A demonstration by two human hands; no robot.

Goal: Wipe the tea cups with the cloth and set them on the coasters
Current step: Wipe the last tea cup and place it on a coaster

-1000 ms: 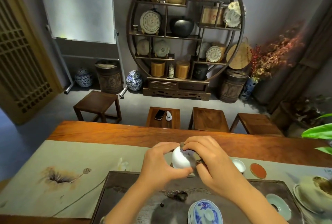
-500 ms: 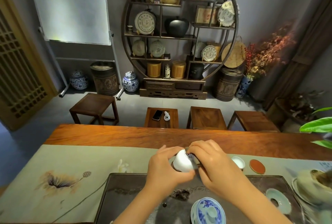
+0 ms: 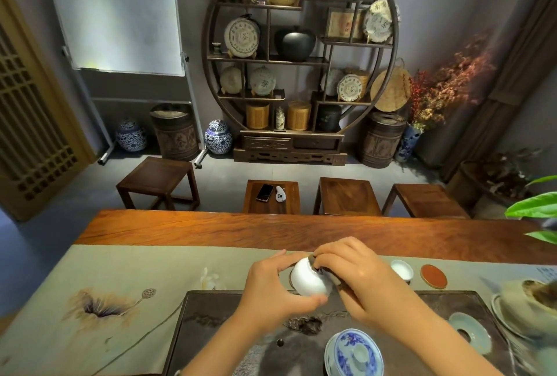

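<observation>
White porcelain tea cup (image 3: 310, 280) is tipped on its side above the far edge of the dark tea tray (image 3: 211, 330), cradled by the left hand (image 3: 271, 288), whose thumb and fingers curl around its wall. Right hand (image 3: 358, 282) is curled over the rim, pinching a dark cloth (image 3: 316, 265) of which only a scrap shows. Step judged: wiping the rim and inside. Advice: turn the cup with the left hand while the cloth stays pressed, keep the grip low on the slick glaze, work over the tray. One cup (image 3: 401, 269) already stands right of the hands; a red coaster (image 3: 433, 276) just beside it is vacant.
</observation>
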